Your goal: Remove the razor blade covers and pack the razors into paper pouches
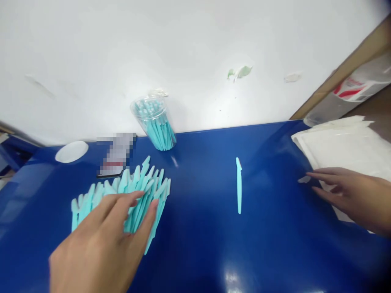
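Blue and glossy, the surface [198,252] met a white wall [195,53] towards 12 o'clock. At 8 o'clock lay a pile of turquoise razors [124,183], handles overlapping, most heads aimed between 12 and 1. Over it hung the left hand [104,240], thumb and index finger parted around the heads near the pile's 3 o'clock edge; nothing looked lifted. Picking well there probably called for the outermost razor, pinched by its handle rather than its head and drawn out along its own length, so that its neighbours did not fan out. A light pinch seemed enough for such thin handles.

At 4 o'clock 1 single razor [239,189] lay apart, head towards 12, a good line to match. Between 3 and 4 o'clock the right hand [351,199] had a small clear piece [304,179] at its fingertips; whether they pinched it, I could not tell. Keeping that hand low but off the white packets [339,134] beside it seemed sensible. At 10 o'clock a clear cup [143,119] held more razors, upright but leaning.
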{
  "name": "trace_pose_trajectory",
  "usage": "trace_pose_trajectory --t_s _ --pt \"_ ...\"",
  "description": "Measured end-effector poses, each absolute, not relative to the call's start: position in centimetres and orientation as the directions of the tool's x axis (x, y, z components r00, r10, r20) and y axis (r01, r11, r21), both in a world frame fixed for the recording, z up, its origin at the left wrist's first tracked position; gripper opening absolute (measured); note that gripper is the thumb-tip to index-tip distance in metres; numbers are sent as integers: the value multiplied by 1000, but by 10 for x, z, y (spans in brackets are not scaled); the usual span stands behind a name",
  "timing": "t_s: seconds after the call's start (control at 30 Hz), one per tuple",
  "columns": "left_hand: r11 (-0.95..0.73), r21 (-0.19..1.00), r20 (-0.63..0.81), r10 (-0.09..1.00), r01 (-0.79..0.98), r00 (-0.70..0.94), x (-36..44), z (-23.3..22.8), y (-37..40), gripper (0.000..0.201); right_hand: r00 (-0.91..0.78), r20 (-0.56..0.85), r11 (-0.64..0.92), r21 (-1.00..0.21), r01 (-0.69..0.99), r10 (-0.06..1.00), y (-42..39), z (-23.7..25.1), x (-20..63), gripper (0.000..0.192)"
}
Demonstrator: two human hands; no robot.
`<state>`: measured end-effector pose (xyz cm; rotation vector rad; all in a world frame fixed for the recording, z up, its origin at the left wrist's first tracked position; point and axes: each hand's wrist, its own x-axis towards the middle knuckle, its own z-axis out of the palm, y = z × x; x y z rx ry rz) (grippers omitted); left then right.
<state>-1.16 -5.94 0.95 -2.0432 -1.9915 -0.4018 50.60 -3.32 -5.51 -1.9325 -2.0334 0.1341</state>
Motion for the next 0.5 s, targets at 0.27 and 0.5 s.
trace_pose_trajectory --t_s 0.27,0.5 --pt "-351 182 -60 928 918 367 142 14 -6 41 -143 72 154 -183 971 987 -17 -30 449 34" --pt "-318 245 -169 916 916 363 149 10 23 19 -208 -2 200 -268 942 978 4 -13 405 28"
